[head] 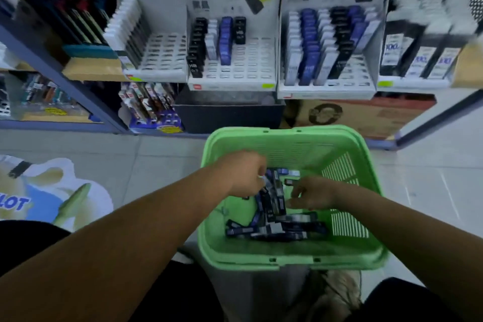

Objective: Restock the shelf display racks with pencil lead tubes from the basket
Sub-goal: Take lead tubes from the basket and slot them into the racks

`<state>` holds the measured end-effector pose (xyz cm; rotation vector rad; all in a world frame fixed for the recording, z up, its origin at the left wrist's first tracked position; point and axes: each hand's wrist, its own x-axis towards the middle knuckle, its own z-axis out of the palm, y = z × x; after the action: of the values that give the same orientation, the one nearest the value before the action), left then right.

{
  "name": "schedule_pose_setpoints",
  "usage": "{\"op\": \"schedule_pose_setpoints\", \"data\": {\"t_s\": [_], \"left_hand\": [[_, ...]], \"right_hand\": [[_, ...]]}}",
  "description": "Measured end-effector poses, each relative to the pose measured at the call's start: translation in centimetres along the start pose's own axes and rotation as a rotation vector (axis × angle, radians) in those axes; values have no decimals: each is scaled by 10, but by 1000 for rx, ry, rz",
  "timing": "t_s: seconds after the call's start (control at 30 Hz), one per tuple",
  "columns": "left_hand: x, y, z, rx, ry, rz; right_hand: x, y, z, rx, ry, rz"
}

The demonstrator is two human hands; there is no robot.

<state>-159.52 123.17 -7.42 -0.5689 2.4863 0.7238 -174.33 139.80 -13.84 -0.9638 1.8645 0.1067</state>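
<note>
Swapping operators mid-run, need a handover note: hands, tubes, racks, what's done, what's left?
Left hand: grips a bunch of pencil lead tubes inside the green basket.
Right hand: in the basket, fingers curled over the loose pile; grip unclear.
Racks: middle rack holds a few rows, many slots bare; left rack mostly bare; right rack fullest.
Done: some rows stocked.
Left: lift the bunch out and fill the bare slots, probably middle rack first.
</note>
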Motion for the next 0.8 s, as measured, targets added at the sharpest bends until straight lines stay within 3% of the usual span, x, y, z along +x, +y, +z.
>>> {"op": "schedule_pose_setpoints", "data": {"t_s": [0.1, 0.37, 0.43, 0.6, 0.8], "left_hand": [[18, -3, 52, -64, -117, -117], [27, -32, 160, -148, -293, -347], [33, -38, 163, -159, -308, -360], [50, -50, 169, -79, -342, -300], [60, -51, 183, -64, -425, -296]], "right_hand": [[16, 35, 39, 165, 51, 66], [43, 67, 73, 319, -40, 121], [55, 65, 80, 304, -69, 107], [75, 65, 88, -1, -85, 95], [83, 71, 81, 74, -128, 104]]}}
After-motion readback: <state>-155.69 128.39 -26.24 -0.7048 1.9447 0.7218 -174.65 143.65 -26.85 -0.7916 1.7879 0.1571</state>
